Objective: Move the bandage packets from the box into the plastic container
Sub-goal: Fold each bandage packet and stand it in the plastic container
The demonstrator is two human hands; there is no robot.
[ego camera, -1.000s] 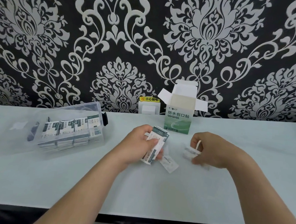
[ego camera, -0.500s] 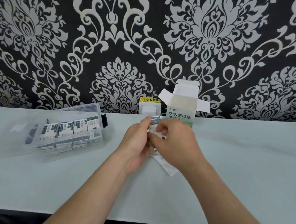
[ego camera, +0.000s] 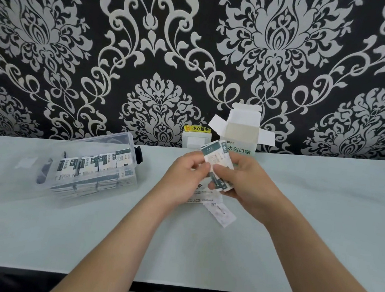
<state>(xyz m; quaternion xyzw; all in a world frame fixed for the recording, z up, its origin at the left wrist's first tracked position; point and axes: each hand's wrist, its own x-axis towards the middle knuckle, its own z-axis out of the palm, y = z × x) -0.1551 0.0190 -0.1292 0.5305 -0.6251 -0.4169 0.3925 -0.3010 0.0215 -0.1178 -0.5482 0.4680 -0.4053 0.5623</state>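
A stack of white-and-green bandage packets [ego camera: 216, 159] is gripped between my left hand [ego camera: 183, 175] and my right hand [ego camera: 246, 185] above the middle of the counter. Behind them the open green-and-white bandage box [ego camera: 242, 132] stands upright against the wall, its flaps spread. One loose packet [ego camera: 221, 213] and a printed leaflet [ego camera: 201, 198] lie flat on the counter under my hands. The clear plastic container [ego camera: 133, 180] sits at the left with its lid open, holding several rows of packets [ego camera: 94, 164].
A white wall socket with a yellow warning label [ego camera: 196, 136] is behind the box's left side. The pale counter [ego camera: 321, 219] ends at a dark front edge [ego camera: 7, 271] near me. Patterned black-and-silver wallpaper backs everything.
My right hand came in from the right and joined my left on the packet stack. Both hands then lifted the stack slightly, toward the box.
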